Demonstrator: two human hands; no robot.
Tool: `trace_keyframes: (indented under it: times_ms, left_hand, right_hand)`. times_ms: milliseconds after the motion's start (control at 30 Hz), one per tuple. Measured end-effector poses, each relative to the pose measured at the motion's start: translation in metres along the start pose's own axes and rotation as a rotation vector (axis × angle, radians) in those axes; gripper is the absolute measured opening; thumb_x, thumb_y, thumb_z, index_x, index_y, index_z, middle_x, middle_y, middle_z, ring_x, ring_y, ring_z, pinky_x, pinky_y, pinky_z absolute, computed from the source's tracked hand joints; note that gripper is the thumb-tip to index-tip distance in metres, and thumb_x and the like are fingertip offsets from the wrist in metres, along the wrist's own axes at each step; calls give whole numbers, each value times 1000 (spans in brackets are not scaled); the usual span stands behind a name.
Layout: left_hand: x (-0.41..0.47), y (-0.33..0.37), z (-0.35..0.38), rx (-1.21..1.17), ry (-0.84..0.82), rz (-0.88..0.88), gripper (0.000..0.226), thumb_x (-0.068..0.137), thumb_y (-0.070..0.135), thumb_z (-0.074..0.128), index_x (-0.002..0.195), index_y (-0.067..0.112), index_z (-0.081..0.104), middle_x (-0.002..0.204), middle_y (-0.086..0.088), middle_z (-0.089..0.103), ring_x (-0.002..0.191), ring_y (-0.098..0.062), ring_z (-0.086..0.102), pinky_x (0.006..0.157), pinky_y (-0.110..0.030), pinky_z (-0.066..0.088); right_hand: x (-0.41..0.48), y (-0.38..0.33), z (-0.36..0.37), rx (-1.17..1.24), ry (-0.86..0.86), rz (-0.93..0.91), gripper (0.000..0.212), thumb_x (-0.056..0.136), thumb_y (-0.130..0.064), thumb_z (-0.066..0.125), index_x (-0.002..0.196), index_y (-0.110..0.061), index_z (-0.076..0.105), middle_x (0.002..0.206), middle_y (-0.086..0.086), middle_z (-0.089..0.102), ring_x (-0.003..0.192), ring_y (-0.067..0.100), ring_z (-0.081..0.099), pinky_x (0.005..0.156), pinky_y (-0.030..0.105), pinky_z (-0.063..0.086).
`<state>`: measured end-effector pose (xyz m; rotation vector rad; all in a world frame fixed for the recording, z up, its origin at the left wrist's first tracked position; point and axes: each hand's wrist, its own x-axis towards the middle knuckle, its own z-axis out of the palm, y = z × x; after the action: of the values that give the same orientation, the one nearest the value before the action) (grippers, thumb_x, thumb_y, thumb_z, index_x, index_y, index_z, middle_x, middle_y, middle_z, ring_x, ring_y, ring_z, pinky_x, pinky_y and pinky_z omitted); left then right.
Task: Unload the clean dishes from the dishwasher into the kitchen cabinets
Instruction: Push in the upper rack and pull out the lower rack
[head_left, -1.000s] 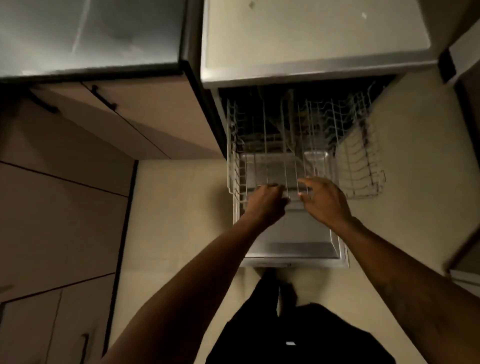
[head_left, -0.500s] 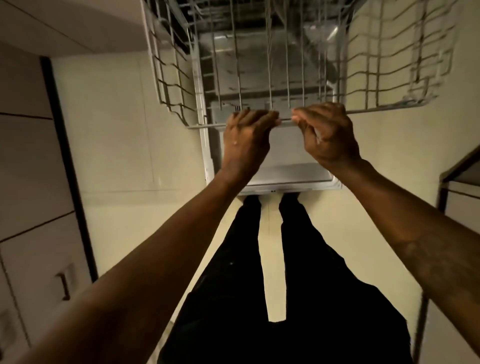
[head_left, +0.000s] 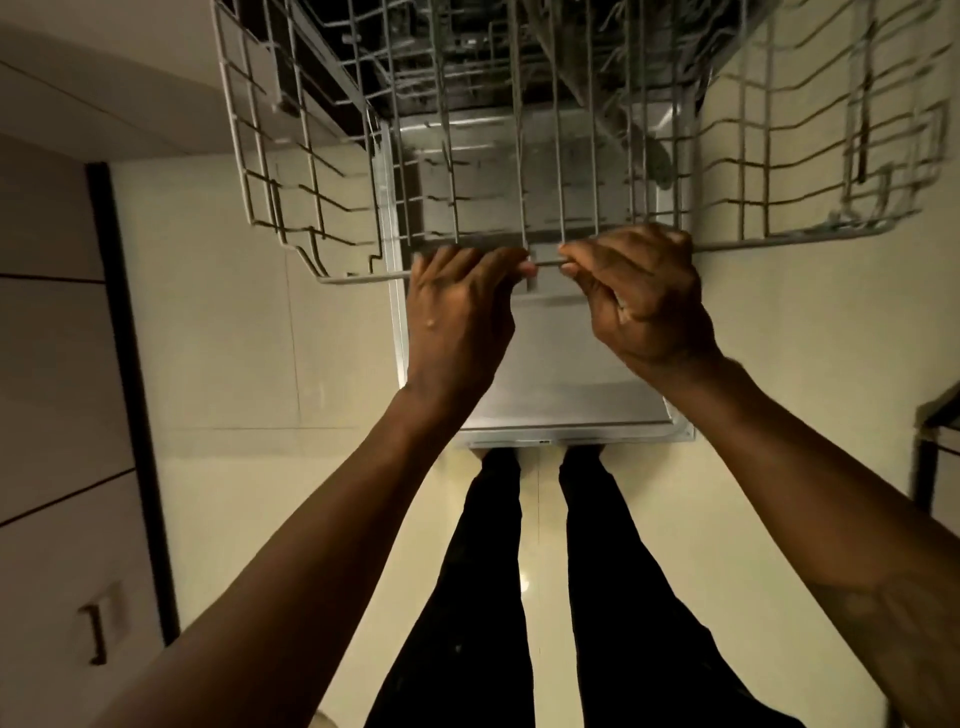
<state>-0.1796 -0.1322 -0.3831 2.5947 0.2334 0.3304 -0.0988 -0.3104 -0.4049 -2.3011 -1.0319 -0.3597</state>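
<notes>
Both hands (head_left: 550, 306) gripping rack (head_left: 779, 171) front rail

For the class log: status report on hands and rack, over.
Left hand and right hand shut on rack front rail. No dishes visible. Nothing in the way.

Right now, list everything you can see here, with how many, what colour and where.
Dish rack: one, pale grey wire, top centre, pulled out above the door, no dishes visible.
Dishwasher door: one, silver, folded down under the rack.
Cabinet fronts: several, beige, left side.
Cabinet handle: one, dark, lower left.
Floor: cream.
Legs: two, black trousers, bottom centre.
Left hand: gripping the rack's front rail.
Right hand: gripping the same rail.
</notes>
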Motion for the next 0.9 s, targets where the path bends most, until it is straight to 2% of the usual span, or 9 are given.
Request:
trace_keyframes:
  times_ms: [167,233,333,467,533,567,633,733,900]
  left_hand:
    - [52,-6,7,-22,23,-57,18,98,29,63,108,21,76,105,7,75,99,-13,65,91,-27,37]
    - [69,-10,8,-91,51,-83,16,96,28,66,104,22,78,105,9,75,100,-11,66,94,-34,45]
    - [90,-14,7,-167,94,-95,13,93,25,70,101,21,79,101,8,75,95,-9,67,84,-39,54]
    - [116,-20,8,-165,181,-145,10,87,23,77,96,20,79,99,8,73,94,-6,64,82,-25,53]
    - [132,-19,11,-140,213,-210,7,86,23,77,93,24,78,100,12,67,98,-3,54,86,-11,41]
    - [142,-18,11,-123,229,-246,7,86,23,77,92,26,77,100,13,63,98,-3,48,87,-8,34]
    - [162,-19,11,-110,273,-293,7,86,24,76,91,28,77,100,11,62,98,-7,45,87,-12,29]
    - [182,-25,11,-34,318,-277,6,87,31,74,92,29,77,98,7,65,99,-17,50,84,-28,35]
    - [201,-30,17,74,321,-214,10,89,34,70,95,32,78,100,8,65,97,-18,48,81,-32,33]
  right_hand:
    - [45,27,13,31,-15,47,23,98,-27,66,109,-9,75,94,5,74,90,27,67,85,42,49]
    - [58,38,17,64,-14,57,28,96,-33,67,110,-11,75,98,4,74,92,27,67,85,46,50]
    - [75,46,21,66,-14,27,25,96,-30,66,111,-11,75,98,5,73,92,28,66,84,47,51]
    - [98,59,32,63,22,8,21,98,-24,65,109,-10,75,93,6,72,89,30,66,83,50,50]
    - [116,70,36,58,24,10,20,98,-24,63,108,-10,75,93,6,71,90,31,65,84,49,49]
    - [127,74,37,69,25,15,20,98,-23,64,108,-10,75,94,7,71,90,30,65,85,49,49]
    - [148,81,42,107,21,18,21,97,-20,65,113,-9,73,96,8,71,92,30,64,85,51,50]
    - [168,90,52,114,0,-3,24,97,-20,64,118,-10,72,97,8,69,92,30,65,83,54,49]
    - [182,107,57,48,42,-52,23,97,-18,63,117,-9,72,95,7,69,92,29,63,84,52,48]
